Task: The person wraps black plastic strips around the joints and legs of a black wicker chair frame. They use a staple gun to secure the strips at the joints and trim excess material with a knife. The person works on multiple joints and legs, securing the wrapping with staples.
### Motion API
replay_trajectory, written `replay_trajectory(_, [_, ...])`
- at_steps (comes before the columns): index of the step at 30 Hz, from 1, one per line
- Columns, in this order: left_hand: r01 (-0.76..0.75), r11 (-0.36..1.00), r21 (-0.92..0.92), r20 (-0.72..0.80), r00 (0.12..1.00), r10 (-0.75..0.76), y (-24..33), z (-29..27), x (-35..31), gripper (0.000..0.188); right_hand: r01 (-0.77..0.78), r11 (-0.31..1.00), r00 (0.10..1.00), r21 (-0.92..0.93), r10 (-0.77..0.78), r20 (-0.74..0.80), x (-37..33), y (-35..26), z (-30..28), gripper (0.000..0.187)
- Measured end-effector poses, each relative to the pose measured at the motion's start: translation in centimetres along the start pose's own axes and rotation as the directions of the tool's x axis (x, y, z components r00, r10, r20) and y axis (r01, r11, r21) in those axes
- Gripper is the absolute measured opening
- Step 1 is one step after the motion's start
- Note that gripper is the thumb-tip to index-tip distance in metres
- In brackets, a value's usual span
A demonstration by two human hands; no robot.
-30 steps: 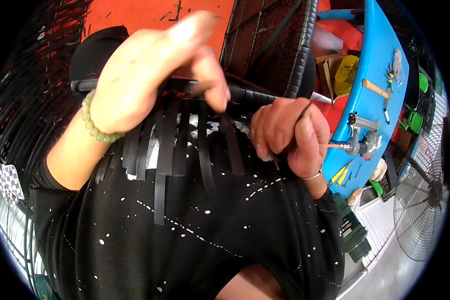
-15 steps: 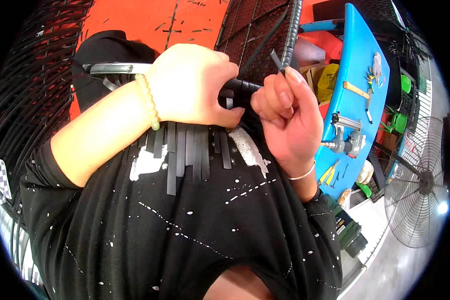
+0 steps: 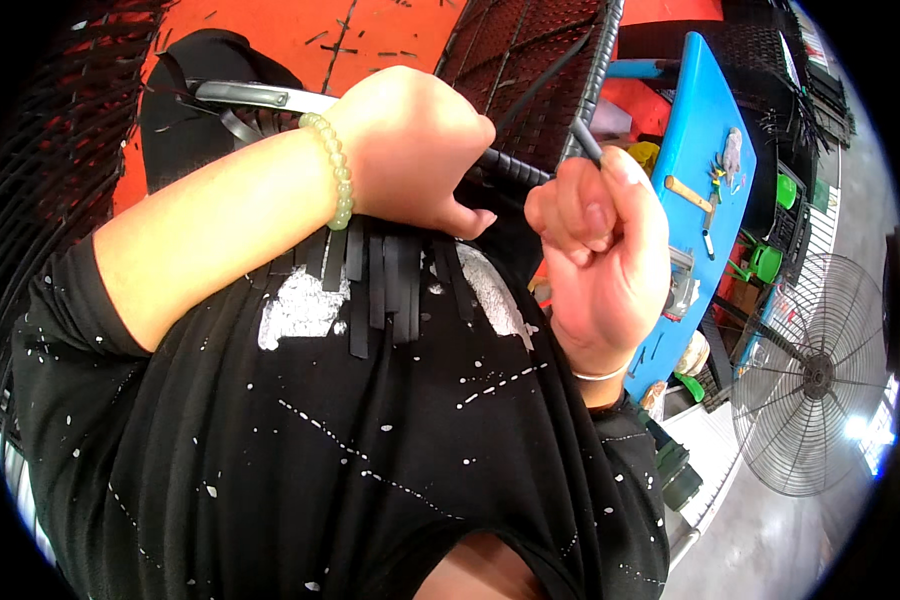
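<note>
There are two hands: left hand [image 3: 415,150] at twelve o'clock, right hand [image 3: 605,245] at two; one beaded bracelet [image 3: 341,170] at eleven; one fan [image 3: 817,375] at three.

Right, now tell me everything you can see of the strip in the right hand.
The strip is narrow, dark grey to black, smooth and plastic-looking. It is pinched in the right hand, thumb against curled fingers, with a short length sticking up and leaning left. Its lower part is hidden in the grip. Whether it touches the woven rim behind is unclear.
</note>
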State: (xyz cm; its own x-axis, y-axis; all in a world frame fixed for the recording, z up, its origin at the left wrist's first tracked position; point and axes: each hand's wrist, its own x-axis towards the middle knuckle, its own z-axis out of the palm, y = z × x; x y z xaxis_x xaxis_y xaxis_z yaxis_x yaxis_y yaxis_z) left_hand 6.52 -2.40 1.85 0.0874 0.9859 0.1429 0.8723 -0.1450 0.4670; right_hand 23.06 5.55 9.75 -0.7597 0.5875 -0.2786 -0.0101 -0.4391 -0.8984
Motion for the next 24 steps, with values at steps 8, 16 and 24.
replay_trajectory(8, [0.07,0.997,-0.031,0.106,0.992,-0.067,0.5,-0.4,0.3,0.053,0.106,0.994,0.994,-0.025,-0.107,-0.008,4.6,0.1,-0.8,0.036])
replay_trajectory(16, [0.057,0.996,0.066,0.22,0.973,-0.07,1.2,-0.6,1.1,0.062,0.432,-0.255,0.718,-0.865,-0.484,0.501,11.2,3.1,-5.4,0.021])
replay_trajectory(24, [0.126,0.981,-0.147,0.124,0.986,-0.108,0.9,-0.4,1.0,0.049,0.522,-0.063,0.659,-0.851,-0.603,0.449,8.0,0.2,-4.5,0.019])
